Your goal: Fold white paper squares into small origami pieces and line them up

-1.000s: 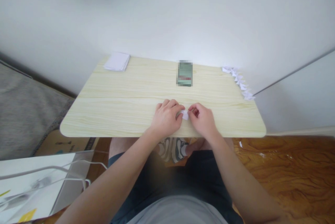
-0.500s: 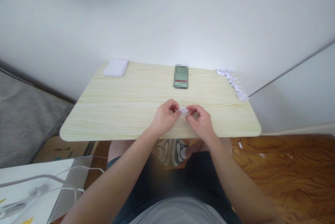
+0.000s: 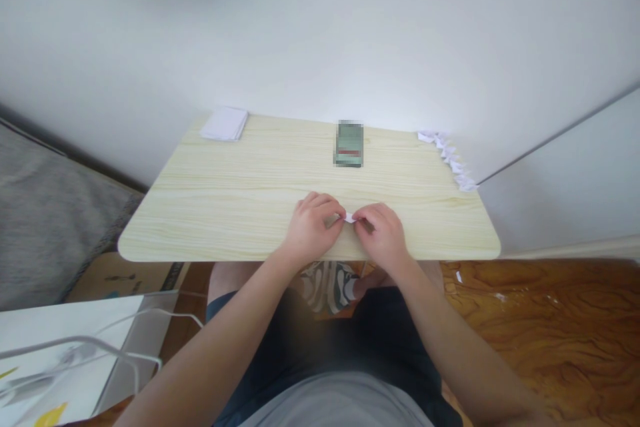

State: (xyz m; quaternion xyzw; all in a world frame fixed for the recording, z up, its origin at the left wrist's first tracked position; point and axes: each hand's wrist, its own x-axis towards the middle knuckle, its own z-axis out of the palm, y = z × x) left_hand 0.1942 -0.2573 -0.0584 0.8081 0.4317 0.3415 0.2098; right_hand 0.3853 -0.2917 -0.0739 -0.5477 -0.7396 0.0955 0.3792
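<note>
A small folded piece of white paper point(image 3: 349, 217) is pinched between my two hands, over the near middle of the table. My left hand point(image 3: 316, 224) is closed on its left end with thumb and fingertips. My right hand point(image 3: 383, 230) grips the right end in the same way. Fingertips cover most of the paper, so its full shape is hidden. Along the table's right edge lies a row of several small folded white paper pieces point(image 3: 453, 164). A stack of white paper sheets point(image 3: 225, 124) rests at the back left corner.
The pale wood-grain table point(image 3: 240, 194) stands against a white wall. A pixelated greenish rectangular object point(image 3: 349, 144) lies at its back middle. At lower left are white cables point(image 3: 95, 342) over a white box point(image 3: 60, 374). A cardboard box point(image 3: 125, 277) sits on the floor.
Both hands have shifted their hold on the folded paper; less of it shows now between the fingertips. It was raised and tilted half a second ago and now appears lower. The view has shifted slightly.
</note>
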